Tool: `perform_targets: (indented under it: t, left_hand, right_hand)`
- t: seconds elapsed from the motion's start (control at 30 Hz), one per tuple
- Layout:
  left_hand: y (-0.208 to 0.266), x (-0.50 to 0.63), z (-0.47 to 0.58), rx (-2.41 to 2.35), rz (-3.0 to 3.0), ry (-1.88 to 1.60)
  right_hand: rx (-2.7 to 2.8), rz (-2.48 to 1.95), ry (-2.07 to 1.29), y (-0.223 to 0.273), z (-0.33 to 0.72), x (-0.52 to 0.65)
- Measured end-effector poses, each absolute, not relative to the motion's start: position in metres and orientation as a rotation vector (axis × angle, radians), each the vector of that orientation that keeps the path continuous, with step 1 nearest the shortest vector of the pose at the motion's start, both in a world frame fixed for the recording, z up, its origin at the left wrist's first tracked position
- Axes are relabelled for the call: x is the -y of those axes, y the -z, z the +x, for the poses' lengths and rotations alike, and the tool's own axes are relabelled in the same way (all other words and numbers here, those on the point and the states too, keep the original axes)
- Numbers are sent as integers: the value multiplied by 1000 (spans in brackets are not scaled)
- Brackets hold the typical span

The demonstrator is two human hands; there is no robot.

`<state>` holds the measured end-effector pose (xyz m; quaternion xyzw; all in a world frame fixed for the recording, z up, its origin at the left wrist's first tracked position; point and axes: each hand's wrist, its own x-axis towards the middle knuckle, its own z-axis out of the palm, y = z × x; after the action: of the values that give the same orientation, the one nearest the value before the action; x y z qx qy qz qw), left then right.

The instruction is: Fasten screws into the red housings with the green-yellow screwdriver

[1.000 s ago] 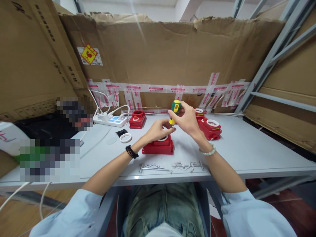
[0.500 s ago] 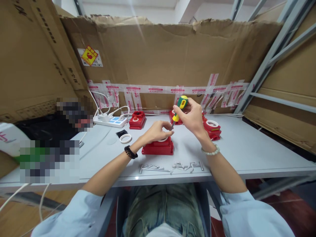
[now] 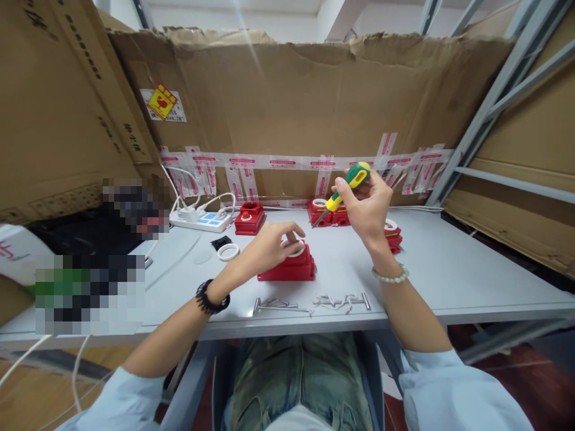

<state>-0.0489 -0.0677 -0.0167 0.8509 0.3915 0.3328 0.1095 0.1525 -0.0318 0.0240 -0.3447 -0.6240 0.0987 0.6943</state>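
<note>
A screwdriver (image 3: 350, 184) with a green and yellow handle is in my right hand (image 3: 371, 206). Its dark shaft slants down to the left, and the tip is clear of everything. My left hand (image 3: 268, 245) reaches over a red housing (image 3: 287, 270) with a white ring (image 3: 296, 252) on top. The fingers of that hand are bent and apart over the ring, with nothing visible between them. Whether the fingertips touch the ring I cannot tell. In front of the housing lie a metal T-shaped rod with several screws (image 3: 281, 305) and another rod with white cord (image 3: 339, 302).
Behind stand a small red box with a button (image 3: 250, 218) and more red housings (image 3: 318, 212); another red housing (image 3: 394, 239) is at the right. A loose white ring (image 3: 228, 252) lies beside a black packet (image 3: 221, 242). The power strip (image 3: 206, 220) sits back left, before a cardboard wall (image 3: 287, 108).
My right hand has lifted the screwdriver away from the red housing, up and to the right. My left hand has drawn slightly left and its fingers have spread.
</note>
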Motion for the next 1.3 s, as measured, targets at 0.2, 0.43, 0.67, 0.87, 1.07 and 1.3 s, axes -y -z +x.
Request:
perform_targets:
  t: [0.2, 0.43, 0.67, 0.87, 1.07, 1.3]
  left_hand:
    - [35, 94, -59, -1018, 2887, -915]
    - [42, 82, -48, -898, 2960, -943]
    - [32, 96, -68, -972, 2798, -1245]
    - [35, 76, -97, -1170, 2685, -812]
    - [51, 50, -80, -1095, 2379, -748]
    - [64, 45, -69, -949, 2267, -729]
  right_hand:
    - [1439, -819, -240, -20, 146, 34]
    - [1454, -827, -273, -18, 137, 40]
    - [1471, -844, -252, -16, 137, 39]
    - [1445, -792, -277, -17, 137, 40]
    - [1495, -778, -262, -16, 131, 49]
    - [1758, -745, -402, -7, 116, 61]
